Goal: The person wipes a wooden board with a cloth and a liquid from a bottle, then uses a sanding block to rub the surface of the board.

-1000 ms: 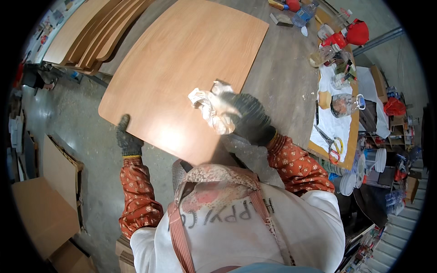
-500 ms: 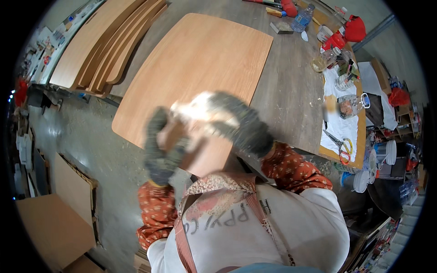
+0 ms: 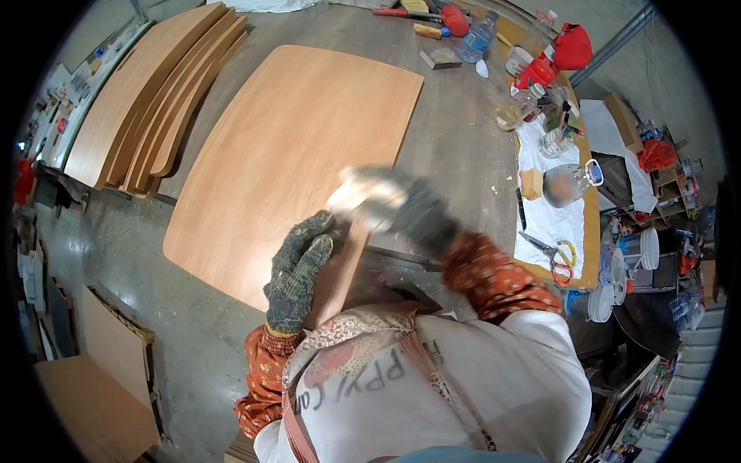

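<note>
A large light-brown wooden panel (image 3: 285, 139) with curved edges lies on the table. Close to my body, a narrow wooden face (image 3: 338, 272) slopes down past the panel's near edge; whether it is a separate board I cannot tell. My left hand (image 3: 296, 270), in a dark grey-green knitted glove, is closed at this wooden edge, its fingers bent together and its thumb side partly hidden. A crumpled white cloth (image 3: 370, 193) is bunched under my right hand (image 3: 421, 212), gloved alike and blurred by motion. The cloth meets the wood near the panel's right side.
Several curved wooden panels (image 3: 147, 100) are stacked at the far left. To the right, scissors (image 3: 554, 253) lie on white paper beside a yellow sponge-like block (image 3: 531, 184) and a clear jar (image 3: 567, 187). A plastic bottle (image 3: 477, 38) and red containers (image 3: 540, 69) stand farther back.
My view has shifted, so the table scene sits farther left. My left hand's fingers have drawn together along the wooden edge. My right hand, with the cloth, has moved away from my left hand.
</note>
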Demonstrator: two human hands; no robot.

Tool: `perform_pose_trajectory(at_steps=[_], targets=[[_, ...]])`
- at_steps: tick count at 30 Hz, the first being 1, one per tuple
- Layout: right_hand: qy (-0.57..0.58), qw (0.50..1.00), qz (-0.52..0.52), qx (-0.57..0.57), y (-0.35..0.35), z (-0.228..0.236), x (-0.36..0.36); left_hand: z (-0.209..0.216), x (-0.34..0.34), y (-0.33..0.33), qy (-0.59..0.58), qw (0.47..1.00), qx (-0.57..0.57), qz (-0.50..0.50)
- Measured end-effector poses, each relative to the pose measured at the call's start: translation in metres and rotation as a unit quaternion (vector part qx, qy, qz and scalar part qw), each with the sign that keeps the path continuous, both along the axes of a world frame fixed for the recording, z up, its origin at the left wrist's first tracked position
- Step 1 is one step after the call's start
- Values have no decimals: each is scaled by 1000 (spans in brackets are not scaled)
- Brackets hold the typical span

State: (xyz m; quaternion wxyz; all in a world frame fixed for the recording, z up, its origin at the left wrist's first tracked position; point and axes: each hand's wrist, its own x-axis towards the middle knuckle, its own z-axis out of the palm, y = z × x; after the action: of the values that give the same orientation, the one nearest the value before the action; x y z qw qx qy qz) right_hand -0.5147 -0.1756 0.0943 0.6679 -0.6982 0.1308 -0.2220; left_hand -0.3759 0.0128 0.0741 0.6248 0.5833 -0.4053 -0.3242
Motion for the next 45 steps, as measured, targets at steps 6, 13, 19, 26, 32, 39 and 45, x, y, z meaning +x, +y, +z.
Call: perform_pose_trajectory(at_steps=[6, 13, 19, 26, 32, 39, 45], targets=[[20, 872, -298, -388, -201, 70, -144, -7, 11, 19, 81, 964, 26, 252], [367, 590, -300, -654, -312, 71, -144, -43, 3, 96, 51, 866, -26, 497], [445, 647, -188, -590, -332, 54, -140, -82, -22, 111, 74, 808, 0, 585], [178, 729, -140, -646, -301, 72, -109, -76, -14, 86, -30, 807, 0, 590], [-81, 924, -244, -283, -200, 76, -93, 11, -30, -12, -382, 809, 50, 444], [-109, 944, -17, -311, -120, -9, -60, 60, -65, -118, -709, 677, 129, 148], [-104, 951, -75, 280, -89, -40, -77, 75, -60, -143, -842, 528, 85, 67]])
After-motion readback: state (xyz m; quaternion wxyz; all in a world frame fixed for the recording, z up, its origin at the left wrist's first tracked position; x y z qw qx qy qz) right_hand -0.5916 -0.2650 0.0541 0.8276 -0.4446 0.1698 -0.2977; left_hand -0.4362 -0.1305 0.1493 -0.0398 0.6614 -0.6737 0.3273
